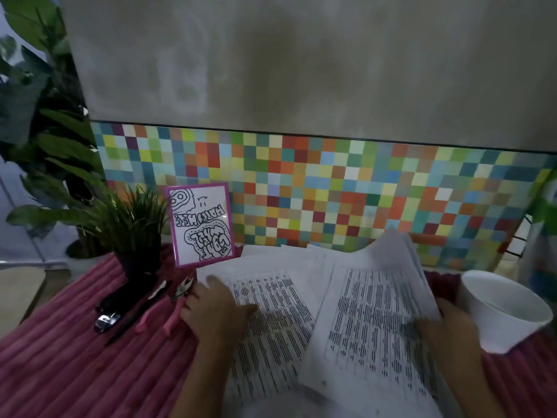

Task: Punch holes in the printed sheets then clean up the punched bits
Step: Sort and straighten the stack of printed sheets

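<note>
Single head-worn wide-angle view, facing forward and down, close above the tabletop point(60, 372); centred on the printed sheets point(376, 327), with the left hand point(211, 309) and right hand point(452, 324) at the lower edge and the wall point(301, 70) across the upper half.

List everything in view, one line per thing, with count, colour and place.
printed sheets: loose pile, white with black print, centre
cup: one, white, right of sheets
pliers: one, pink-handled, left of sheets
pen: one, black, left of pliers
black tool with metal end: one, left of pen
potted plant: one, green, dark pot, back left
framed drawing: one, magenta frame, against tiles
cloth: one, pink ribbed, under everything
tiles: many, multicoloured, back wall
leafy plant: one, green, far left
left hand: flat on the lower sheets
right hand: holds the lifted sheets' right edge
</note>
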Tool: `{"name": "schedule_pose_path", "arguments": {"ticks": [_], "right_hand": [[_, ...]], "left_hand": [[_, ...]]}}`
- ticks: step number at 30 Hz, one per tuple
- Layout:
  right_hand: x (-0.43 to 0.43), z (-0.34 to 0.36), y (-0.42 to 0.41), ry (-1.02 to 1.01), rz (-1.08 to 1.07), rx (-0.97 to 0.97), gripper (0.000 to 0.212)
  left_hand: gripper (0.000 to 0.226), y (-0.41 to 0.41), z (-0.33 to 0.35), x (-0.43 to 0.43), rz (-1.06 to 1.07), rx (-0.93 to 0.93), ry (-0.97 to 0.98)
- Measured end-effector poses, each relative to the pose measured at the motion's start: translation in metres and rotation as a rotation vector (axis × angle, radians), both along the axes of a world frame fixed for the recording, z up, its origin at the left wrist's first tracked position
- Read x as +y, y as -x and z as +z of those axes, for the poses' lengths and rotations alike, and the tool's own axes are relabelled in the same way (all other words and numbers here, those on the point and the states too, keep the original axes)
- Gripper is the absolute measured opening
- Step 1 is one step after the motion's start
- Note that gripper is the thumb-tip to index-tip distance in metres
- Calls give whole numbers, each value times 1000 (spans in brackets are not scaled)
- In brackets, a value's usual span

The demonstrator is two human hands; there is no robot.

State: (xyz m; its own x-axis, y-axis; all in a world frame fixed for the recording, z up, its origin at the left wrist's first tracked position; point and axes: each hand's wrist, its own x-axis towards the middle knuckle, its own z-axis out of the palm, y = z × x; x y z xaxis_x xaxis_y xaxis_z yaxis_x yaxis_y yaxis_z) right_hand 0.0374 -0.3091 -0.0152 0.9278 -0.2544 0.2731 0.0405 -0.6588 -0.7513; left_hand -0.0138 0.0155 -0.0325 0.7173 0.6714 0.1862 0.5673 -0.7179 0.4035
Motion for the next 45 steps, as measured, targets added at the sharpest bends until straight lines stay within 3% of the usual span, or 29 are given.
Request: {"name": "schedule_pose_path", "arguments": {"ticks": [2, 4, 8, 11, 14, 18, 23, 26, 30, 33, 35, 36, 38, 40, 42, 45], "right_hand": [[2, 3, 1, -27, 24, -50, 17], [1, 3, 2, -34, 49, -103, 19], [1, 2, 2, -92, 50, -133, 15], [-4, -3, -2, -86, 63, -169, 29], [-7, 0, 2, -190, 103, -130, 20], [-5, -6, 6, -340, 128, -35, 23], [-11, -8, 2, -358, 194, 51, 34], [-16, -5, 2, -392, 235, 73, 35], [-17, 3, 4, -425, 285, 75, 35], [-19, -1, 2, -438, 331, 132, 26], [-15, 2, 5, -483, 310, 136, 12], [-15, 4, 6, -507, 295, 129, 13], [-18, 5, 2, -584, 226, 156, 41], [-20, 8, 1, -782, 207, 220, 60], [-24, 11, -1, -966, 240, 256, 57], [-34, 12, -3, -843, 301, 395, 53]], "left_hand": [[98, 1, 1, 9, 18, -4, 124], [83, -4, 0, 9, -35, -75, 160], [60, -9, 0, 8, -141, -379, 247], [46, -3, 16, 14, -245, -623, 466], [29, 8, 38, 23, -319, -801, 773], [27, 25, 51, 54, -234, -1078, 1028], [32, 32, 62, 70, -287, -1126, 1273], [30, 29, 79, 74, -322, -1056, 1212], [30, -4, 100, 34, -448, -755, 894], [24, -37, 87, -30, -568, -532, 683], [35, -56, 65, -68, -638, -404, 614], [44, -62, 54, -83, -664, -345, 603], [57, -66, 34, -107, -697, -239, 542], [60, -65, 17, -123, -713, -189, 468], [57, -61, 7, -133, -692, -172, 444], [60, -57, 7, -136, -541, -165, 315]]}}
